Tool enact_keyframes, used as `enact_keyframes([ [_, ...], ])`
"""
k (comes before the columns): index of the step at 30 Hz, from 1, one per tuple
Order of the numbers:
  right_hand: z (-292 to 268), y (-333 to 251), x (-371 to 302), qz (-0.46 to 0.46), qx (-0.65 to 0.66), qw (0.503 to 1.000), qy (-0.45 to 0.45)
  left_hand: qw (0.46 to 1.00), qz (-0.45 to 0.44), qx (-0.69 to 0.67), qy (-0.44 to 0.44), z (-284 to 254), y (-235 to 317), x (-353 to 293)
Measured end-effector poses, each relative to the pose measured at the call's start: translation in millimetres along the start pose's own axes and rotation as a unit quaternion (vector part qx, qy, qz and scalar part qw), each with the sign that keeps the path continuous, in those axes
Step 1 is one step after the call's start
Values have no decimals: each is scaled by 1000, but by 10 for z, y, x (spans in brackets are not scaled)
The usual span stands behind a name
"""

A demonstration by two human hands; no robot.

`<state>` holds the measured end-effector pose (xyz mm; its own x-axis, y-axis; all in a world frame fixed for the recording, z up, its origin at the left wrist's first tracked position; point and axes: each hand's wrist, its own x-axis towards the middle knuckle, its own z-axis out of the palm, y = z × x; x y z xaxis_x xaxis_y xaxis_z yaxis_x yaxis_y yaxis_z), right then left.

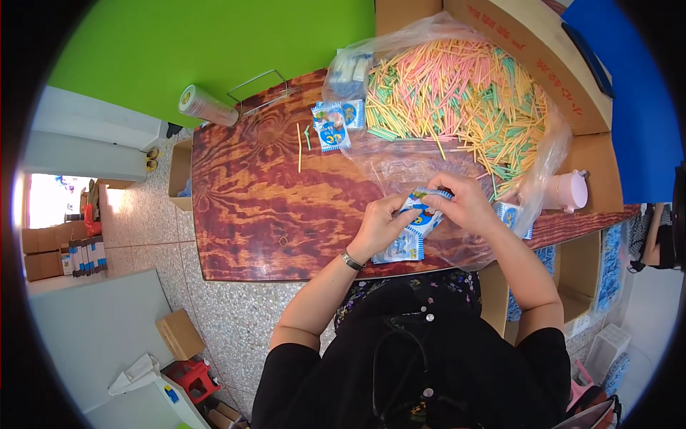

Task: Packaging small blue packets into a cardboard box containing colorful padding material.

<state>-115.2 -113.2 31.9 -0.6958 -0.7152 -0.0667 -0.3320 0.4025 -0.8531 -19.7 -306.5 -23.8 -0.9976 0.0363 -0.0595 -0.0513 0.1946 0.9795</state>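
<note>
At the near edge of the tabletop (pixel 271 207), toward its right corner, both hands meet over one small blue-and-white packet (pixel 423 214). The left hand (pixel 379 225) pinches the packet's left end between thumb and fingers; the right hand (pixel 464 202) closes over its upper right end, fingers curled narrow. The packet is thus held by both hands at once, neither nearer than the other, with its long axis running from lower left to upper right. A second packet of the same kind (pixel 401 249) lies flat on the tabletop just below the left hand, at the very edge; whether the held packet touches it cannot be told. Beyond the right hand, toward the far right corner, a clear plastic bag (pixel 550 154) lies open with a heap of thin sticks (pixel 457 89) in pink, yellow and green; the nearest sticks sit just past the right fingers, so the heap is closer to the right hand than to the left. More loose packets (pixel 334 125) lie near the far edge, with two single sticks (pixel 299 146) beside them. A pink cup (pixel 569 191) stands at the right edge, apart from both hands.
</note>
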Motion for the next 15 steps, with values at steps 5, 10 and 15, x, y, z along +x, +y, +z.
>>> enact_keyframes([
  [5,118,-8,180,-124,-31,992,12,997,-38,-8,62,-84,-262,-11],
  [10,94,-180,462,-137,-5,990,23,996,-22,-59,68,-209,-161,-6],
  [15,175,-246,554,-117,-48,991,-46,981,-36,-173,74,-277,-404,-55],
])
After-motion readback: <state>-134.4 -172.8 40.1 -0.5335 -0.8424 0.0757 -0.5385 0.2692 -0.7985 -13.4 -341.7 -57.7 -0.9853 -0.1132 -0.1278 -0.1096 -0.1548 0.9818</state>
